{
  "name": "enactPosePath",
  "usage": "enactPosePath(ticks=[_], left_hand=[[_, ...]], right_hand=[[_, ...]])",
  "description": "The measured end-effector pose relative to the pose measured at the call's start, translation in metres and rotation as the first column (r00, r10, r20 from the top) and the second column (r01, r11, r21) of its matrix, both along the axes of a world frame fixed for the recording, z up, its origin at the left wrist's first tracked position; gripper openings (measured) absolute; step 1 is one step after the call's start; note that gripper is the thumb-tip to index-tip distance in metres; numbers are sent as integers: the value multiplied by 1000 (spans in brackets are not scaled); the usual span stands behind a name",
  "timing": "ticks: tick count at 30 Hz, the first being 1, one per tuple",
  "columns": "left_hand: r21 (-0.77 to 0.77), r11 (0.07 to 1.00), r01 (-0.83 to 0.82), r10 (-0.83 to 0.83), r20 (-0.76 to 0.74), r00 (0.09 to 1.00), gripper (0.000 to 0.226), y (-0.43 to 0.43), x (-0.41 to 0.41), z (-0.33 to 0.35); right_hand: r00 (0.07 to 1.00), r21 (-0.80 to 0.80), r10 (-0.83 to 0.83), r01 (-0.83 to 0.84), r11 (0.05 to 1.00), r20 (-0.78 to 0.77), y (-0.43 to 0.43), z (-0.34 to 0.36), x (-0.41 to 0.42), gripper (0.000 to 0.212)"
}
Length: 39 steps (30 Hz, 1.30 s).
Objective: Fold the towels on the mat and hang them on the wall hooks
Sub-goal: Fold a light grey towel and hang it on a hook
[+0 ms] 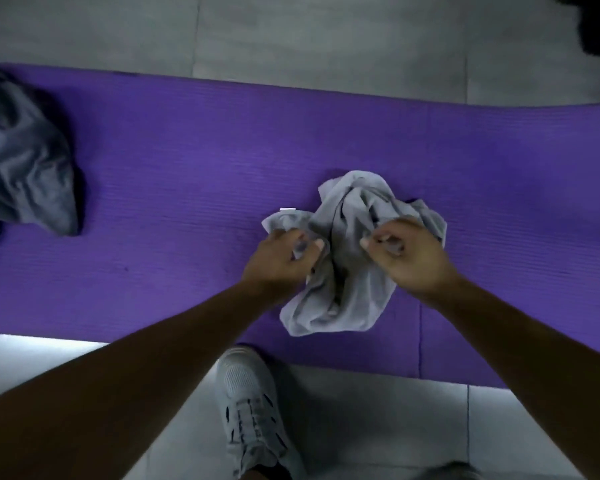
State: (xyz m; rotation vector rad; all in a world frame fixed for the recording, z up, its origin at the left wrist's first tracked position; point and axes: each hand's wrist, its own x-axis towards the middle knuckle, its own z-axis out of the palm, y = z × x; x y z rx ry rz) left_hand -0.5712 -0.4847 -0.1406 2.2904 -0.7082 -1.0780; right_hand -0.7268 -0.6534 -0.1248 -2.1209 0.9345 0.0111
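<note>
Both hands grip the crumpled light grey towel (350, 258) lying on the purple mat (187, 161): left hand (281, 259) and right hand (407, 258) fingers clenched into its cloth. A darker towel (25, 161) lies at the mat's left end.

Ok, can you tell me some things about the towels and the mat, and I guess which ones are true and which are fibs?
1. The left hand and the right hand both grip the light grey towel. True.
2. The light grey towel is folded flat and neat. False: it is a crumpled heap.
3. The mat is green. False: it is purple.
4. A dark grey towel lies on the left end of the mat, and no hand touches it. True.
5. The shoe stands in the middle of the mat. False: it is on the tiled floor, with its toe at the mat's near edge.
</note>
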Motion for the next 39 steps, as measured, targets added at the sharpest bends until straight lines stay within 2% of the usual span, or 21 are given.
enactPosePath(ticks=[2,4,6,8,10,14,17,22,25,28,31,33,36,38,39], left_hand=[[-29,998,-48,48,14,999,46,-8,14,-13],[14,994,-113,112,28,993,41,-17,32,-26],[91,976,-200,202,-18,979,42,-23,47,-40],[125,953,-277,293,-137,946,34,-25,56,-50],[127,948,-292,315,-231,921,18,-25,61,-54],[133,962,-238,271,-382,883,24,-21,69,-45],[24,954,-299,283,-404,870,19,-21,74,-28],[-212,859,-466,355,-410,840,13,-38,73,24],[-254,777,-577,398,-513,761,17,-50,68,46],[-301,704,-643,409,-568,714,17,-59,64,56],[-285,720,-632,394,-581,712,16,-63,59,57],[-249,759,-602,399,-552,732,14,-64,53,55],[-248,867,-432,333,-355,873,13,-65,44,53],[-235,933,-271,224,-209,952,36,-68,36,59],[-270,938,-217,167,-197,966,46,-70,33,65]], right_hand=[[999,-157,22,-14,988,47,-15,-10,17,21],[997,-229,36,-51,972,-72,-31,-27,34,42],[971,-208,53,-104,973,-234,-48,-43,50,64],[959,-74,93,-117,990,-268,-58,-55,63,72],[970,34,98,-93,995,-224,-65,-66,71,61],[963,166,173,-139,976,-207,-67,-64,74,51],[967,234,200,-160,959,-155,-71,-50,72,43],[998,196,61,-61,979,5,-94,-9,61,50],[999,249,35,-41,968,31,-104,23,48,67],[998,264,-7,-11,964,70,-107,43,37,66],[997,234,35,-49,971,62,-102,46,31,53],[996,283,65,-78,956,53,-96,48,29,42],[987,415,67,-121,902,143,-87,58,27,22],[969,467,36,-151,871,246,-84,65,28,16],[954,487,19,-170,856,300,-83,69,29,15]])
